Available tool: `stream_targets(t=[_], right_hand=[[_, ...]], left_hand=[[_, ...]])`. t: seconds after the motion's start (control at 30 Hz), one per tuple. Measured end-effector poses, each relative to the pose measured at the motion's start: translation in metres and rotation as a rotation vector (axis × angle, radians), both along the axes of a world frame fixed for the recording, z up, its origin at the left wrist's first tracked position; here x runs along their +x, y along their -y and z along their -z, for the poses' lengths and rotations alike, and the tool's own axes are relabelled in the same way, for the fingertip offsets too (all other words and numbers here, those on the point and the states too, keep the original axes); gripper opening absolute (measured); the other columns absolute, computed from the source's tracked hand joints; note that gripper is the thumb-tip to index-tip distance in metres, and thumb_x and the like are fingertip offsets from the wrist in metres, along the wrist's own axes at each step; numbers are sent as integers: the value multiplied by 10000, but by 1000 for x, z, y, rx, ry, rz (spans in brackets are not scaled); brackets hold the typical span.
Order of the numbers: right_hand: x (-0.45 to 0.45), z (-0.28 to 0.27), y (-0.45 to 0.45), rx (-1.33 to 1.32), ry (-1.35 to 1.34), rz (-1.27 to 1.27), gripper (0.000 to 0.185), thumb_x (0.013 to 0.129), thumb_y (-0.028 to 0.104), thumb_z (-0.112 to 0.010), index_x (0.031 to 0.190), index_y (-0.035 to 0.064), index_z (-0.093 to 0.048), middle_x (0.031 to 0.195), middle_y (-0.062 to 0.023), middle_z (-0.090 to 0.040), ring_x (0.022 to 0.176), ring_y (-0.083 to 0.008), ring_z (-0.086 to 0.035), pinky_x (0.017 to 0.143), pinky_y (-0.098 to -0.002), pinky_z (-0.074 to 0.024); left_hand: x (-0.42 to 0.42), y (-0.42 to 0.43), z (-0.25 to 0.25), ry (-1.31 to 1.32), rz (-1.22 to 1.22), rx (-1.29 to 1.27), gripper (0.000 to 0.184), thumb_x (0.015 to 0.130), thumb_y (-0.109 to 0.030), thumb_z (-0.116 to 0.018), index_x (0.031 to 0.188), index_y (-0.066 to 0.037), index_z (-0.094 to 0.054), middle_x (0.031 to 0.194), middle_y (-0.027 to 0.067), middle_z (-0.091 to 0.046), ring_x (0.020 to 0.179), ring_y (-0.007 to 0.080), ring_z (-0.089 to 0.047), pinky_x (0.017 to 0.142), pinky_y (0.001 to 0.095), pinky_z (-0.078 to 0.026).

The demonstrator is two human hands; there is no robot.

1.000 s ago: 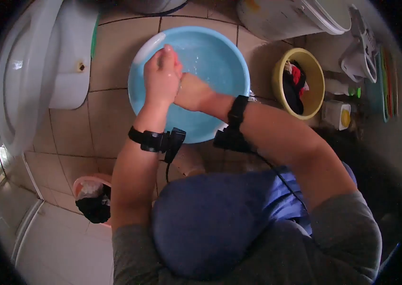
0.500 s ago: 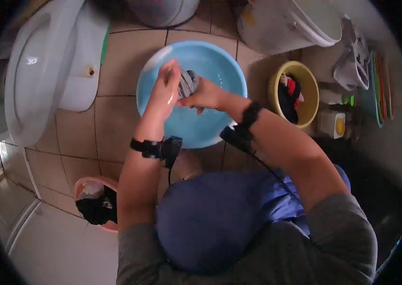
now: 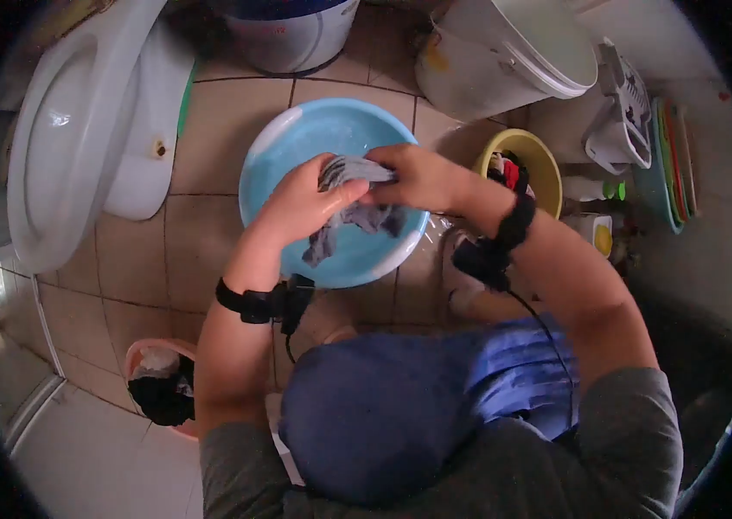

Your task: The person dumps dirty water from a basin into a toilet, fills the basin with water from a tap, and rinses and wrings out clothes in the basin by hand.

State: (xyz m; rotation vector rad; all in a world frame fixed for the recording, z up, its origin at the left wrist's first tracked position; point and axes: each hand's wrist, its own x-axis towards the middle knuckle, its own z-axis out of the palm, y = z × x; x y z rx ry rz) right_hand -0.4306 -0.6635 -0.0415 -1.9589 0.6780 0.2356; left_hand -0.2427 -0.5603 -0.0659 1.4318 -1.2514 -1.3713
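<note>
A wet-looking grey cloth (image 3: 355,169) is stretched between my hands above the blue basin (image 3: 264,143); its exact kind is not clear. On its left side, my left hand (image 3: 307,206) grips it with the thumb laid across the front. My right hand (image 3: 418,177) has its fingers closed on the cloth's right edge. Loose folds hang below the thumbs, over the basin, where some water shows.
Right of the basin stands a yellow basin (image 3: 543,156) with dark and red clothes. A pink tub (image 3: 184,348) holding black and pale cloth sits lower left. Buckets (image 3: 292,43) stand behind, with a white toilet (image 3: 28,173) at left.
The grey cloth was bunched and squeezed between my hands; now it is spread out and hanging. My hands have come nearer to me, and the right hand has moved rightward.
</note>
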Motion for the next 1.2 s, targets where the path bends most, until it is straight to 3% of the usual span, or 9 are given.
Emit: stream_targets(t=[0.03, 0.17, 0.47, 0.6, 0.67, 0.77, 0.9, 0.97, 1.2], right_hand=[[-3, -33, 3, 14, -75, 8, 436, 806, 351, -682, 1048, 3, -581, 1016, -168, -640, 912, -298, -603, 813, -364, -455], [-35, -64, 11, 264, -71, -3, 432, 851, 314, -638, 1120, -15, -564, 1000, -102, -644, 937, -179, -572, 839, -323, -440], [-66, -79, -8, 532, 40, 290, 615, 856, 530, -579, 1140, -15, -574, 1030, -53, -628, 949, -145, -547, 864, -288, -427], [-74, -80, -8, 896, 97, 437, 661, 763, 531, -689, 1119, -15, -581, 965, -48, -638, 867, -154, -566, 819, -296, -447], [-64, -96, -7, 131, -301, 28, 553, 764, 384, -723, 1121, -12, -577, 937, -64, -651, 828, -154, -583, 771, -308, -471], [-72, -93, -8, 315, -283, 179, 470, 763, 258, -716, 1119, -12, -570, 939, -77, -658, 847, -162, -603, 763, -317, -487], [-75, -145, 9, 426, 18, 473, 387, 809, 148, -669, 1141, -15, -554, 992, -80, -650, 881, -165, -609, 789, -299, -492], [-99, -163, 30, 158, 1, 718, 385, 834, 104, -635, 1179, -26, -525, 1033, -95, -641, 887, -166, -619, 794, -289, -507], [-132, -169, 100, -206, 196, 976, 387, 845, 186, -659, 1151, -6, -520, 920, -64, -630, 748, -146, -603, 623, -295, -498]], left_hand=[[3, 0, -5, 100, 103, 14, 489, 822, -396, -672, 1063, 22, -589, 900, 94, -658, 798, 176, -601, 728, 311, -472], [3, 13, -14, -156, 370, 195, 470, 792, -347, -710, 1073, 10, -589, 861, 66, -646, 745, 128, -583, 682, 278, -469], [-13, 23, -31, -249, 462, 216, 370, 810, -301, -700, 1029, -15, -620, 783, 0, -618, 689, 70, -543, 617, 238, -443], [-20, 21, -13, -397, 450, 125, 355, 843, -310, -675, 1035, -17, -615, 764, -6, -615, 690, 68, -543, 621, 236, -442], [-23, 20, -11, -495, 432, 159, 357, 854, -315, -666, 1045, -19, -609, 755, -9, -612, 687, 67, -541, 622, 237, -441], [-28, 14, -2, -571, 478, 317, 406, 868, -321, -653, 1126, -20, -566, 841, 22, -626, 736, 83, -556, 630, 243, -450], [-33, 19, 24, -244, 290, -102, 402, 858, -254, -653, 1174, -47, -517, 1041, 70, -625, 912, 161, -598, 784, 296, -483], [-28, 11, 34, -109, 175, -123, 360, 837, -174, -654, 1146, -53, -516, 1109, 68, -621, 1018, 211, -596, 919, 339, -455], [14, -71, 54, -125, -91, 86, 260, 871, -83, -602, 1110, -31, -514, 1084, 82, -619, 1002, 162, -588, 875, 298, -461]])
